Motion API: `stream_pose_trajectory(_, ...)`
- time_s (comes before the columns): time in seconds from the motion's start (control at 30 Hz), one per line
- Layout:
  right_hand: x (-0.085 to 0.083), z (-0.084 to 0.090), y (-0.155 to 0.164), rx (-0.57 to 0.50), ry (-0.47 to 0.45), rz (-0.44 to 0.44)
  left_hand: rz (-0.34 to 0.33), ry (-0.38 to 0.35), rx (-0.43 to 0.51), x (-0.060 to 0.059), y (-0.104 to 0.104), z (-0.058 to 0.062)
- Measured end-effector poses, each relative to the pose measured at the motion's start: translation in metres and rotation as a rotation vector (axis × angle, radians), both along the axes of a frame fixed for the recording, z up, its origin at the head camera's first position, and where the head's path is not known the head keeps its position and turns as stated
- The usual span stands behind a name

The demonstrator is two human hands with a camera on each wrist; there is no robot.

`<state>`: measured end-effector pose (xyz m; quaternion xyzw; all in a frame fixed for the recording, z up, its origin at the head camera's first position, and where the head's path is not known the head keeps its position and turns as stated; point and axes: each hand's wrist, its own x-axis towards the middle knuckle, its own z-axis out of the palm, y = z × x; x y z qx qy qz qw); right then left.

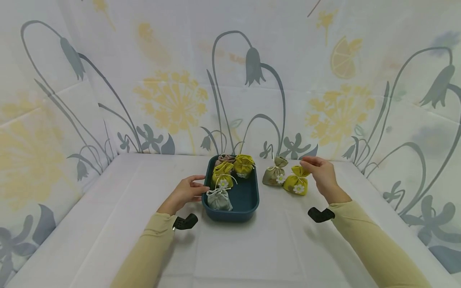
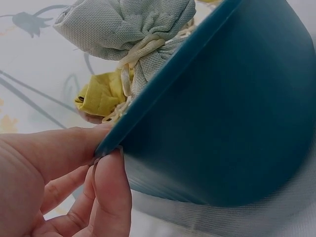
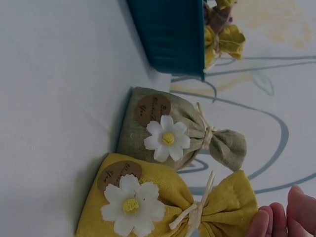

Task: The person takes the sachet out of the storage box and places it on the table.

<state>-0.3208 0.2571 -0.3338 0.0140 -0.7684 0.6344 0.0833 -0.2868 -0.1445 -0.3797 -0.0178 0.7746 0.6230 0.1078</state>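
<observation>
My left hand [image 1: 185,194] pinches the left rim of a dark blue tub [image 1: 246,214], thumb and fingertips on either side of the edge. Inside the tub stand a pale grey drawstring pouch [image 1: 219,200], two yellow pouches, one [image 1: 222,176] with a white flower, and a pinkish pouch [image 1: 225,159] at the back. My right hand [image 1: 322,176] is at the gathered top of another yellow pouch [image 3: 143,197] on the table. Its fingertips meet the fabric's edge, and the thumb looks apart from it. Beside that pouch stands an olive-grey pouch [image 3: 163,133] with a white flower.
A white cloth [image 1: 252,252] covers the table. Behind it hangs a flower-printed curtain [image 1: 230,100], which also encloses both sides. The two pouches outside the tub stand just to its right, close together. A black wrist device [image 1: 321,215] sits at each wrist.
</observation>
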Motion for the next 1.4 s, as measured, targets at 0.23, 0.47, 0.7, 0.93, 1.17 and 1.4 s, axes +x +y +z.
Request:
stream_pose_trajectory(0.23, 0.002, -0.003, -0.009, -0.012, 0.018, 0.064, 0.001, -0.005, -0.003, -0.001, 0.0, -0.001)
stream_pose_trajectory(0.47, 0.003, -0.002, -0.022, 0.0, 0.02, 0.12, -0.002, -0.005, -0.016, -0.003, -0.001, -0.002)
stream_pose_trajectory(0.7, -0.003, -0.003, -0.03, 0.029, 0.009, 0.136, -0.006, -0.01, -0.013, -0.004, -0.001, -0.001)
stream_pose_trajectory(0.93, -0.011, 0.001, -0.042, 0.08, -0.031, 0.154, -0.009, -0.004, -0.015, -0.002, -0.002, 0.001)
stream_pose_trajectory(1.17, -0.015, 0.006, -0.055, 0.134, -0.049, 0.188, -0.017, 0.001, -0.032, 0.0, -0.004, 0.002)
stream_pose_trajectory(1.4, -0.02, 0.007, -0.064, 0.122, -0.067, 0.201, -0.01, -0.001, -0.038, 0.0, -0.001, 0.003)
